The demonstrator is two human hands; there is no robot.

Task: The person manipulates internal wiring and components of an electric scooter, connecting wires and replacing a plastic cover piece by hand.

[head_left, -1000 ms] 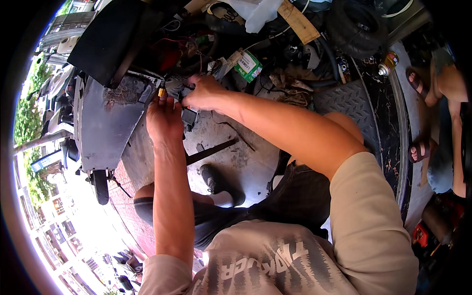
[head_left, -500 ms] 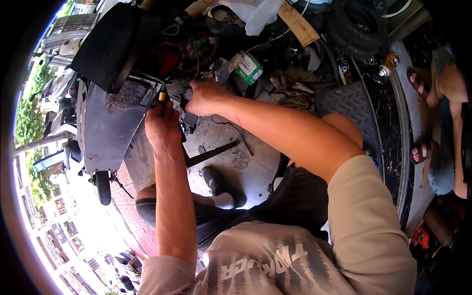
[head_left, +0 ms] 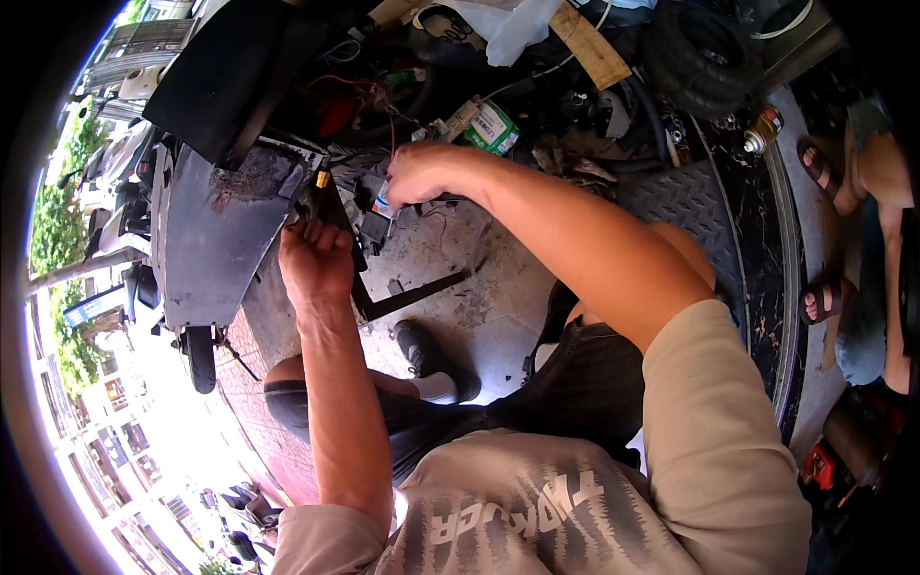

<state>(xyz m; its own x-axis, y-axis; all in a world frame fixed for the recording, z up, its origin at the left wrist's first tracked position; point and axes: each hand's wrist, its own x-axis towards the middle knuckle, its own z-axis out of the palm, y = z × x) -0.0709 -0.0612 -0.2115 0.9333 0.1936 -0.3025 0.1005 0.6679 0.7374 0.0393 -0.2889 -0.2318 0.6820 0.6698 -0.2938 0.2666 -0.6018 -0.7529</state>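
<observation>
My left hand (head_left: 316,259) is closed, fingers curled, beside the edge of a dark grey vehicle panel (head_left: 206,235). What it holds, if anything, is hidden. Just above its fingers sits a small yellow connector (head_left: 323,178) on the vehicle's dark frame. My right hand (head_left: 420,174) reaches in farther right, its fingers bent down among wires and small parts; their tips are hidden. Below its fingertips show a small blue-and-white labelled piece (head_left: 381,203) and a grey box-shaped part (head_left: 374,228). A thin red wire (head_left: 392,129) rises behind this hand.
A black seat-like part (head_left: 216,81) rises above the panel. Beyond my right hand lie a green-and-white box (head_left: 492,127), a wooden board (head_left: 589,46) and tyres (head_left: 700,57). An angled black bar (head_left: 422,294) crosses the floor near my shoe (head_left: 419,347). Another person's sandalled feet (head_left: 819,297) are at right.
My left hand has drawn back from beside the yellow connector, fingers now more curled. My right hand has shifted right and slightly up, bringing the blue-and-white piece into sight.
</observation>
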